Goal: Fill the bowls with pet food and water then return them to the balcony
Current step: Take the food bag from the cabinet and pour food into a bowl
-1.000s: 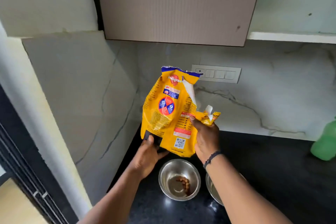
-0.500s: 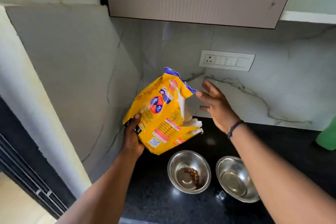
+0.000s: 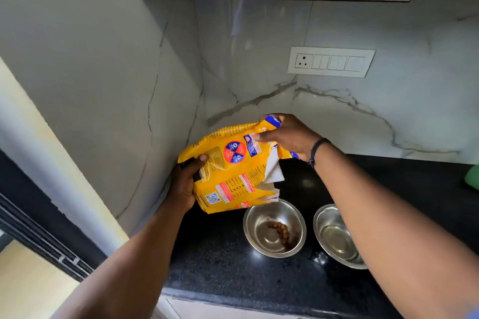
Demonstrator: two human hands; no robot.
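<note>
Pet food bag [image 3: 230, 166], yellow, held tilted above black counter [image 3: 220, 261] in the far left corner, torn mouth lowest, just over left bowl [image 3: 274, 228]. Left hand [image 3: 185, 181] clamped on bag's left edge, thumb on front. Right hand [image 3: 287, 134] pinching bag's upper blue end. 2 steel bowls side by side near counter's front: left with a few brown kibbles, right bowl [image 3: 337, 237] with clear contents, partly hidden by right forearm. Switch plate [image 3: 331, 61] on far marble wall.

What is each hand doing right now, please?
Left hand: closed on the lower end of the yellow food bag.
Right hand: closed on the bag's upper end.
</note>
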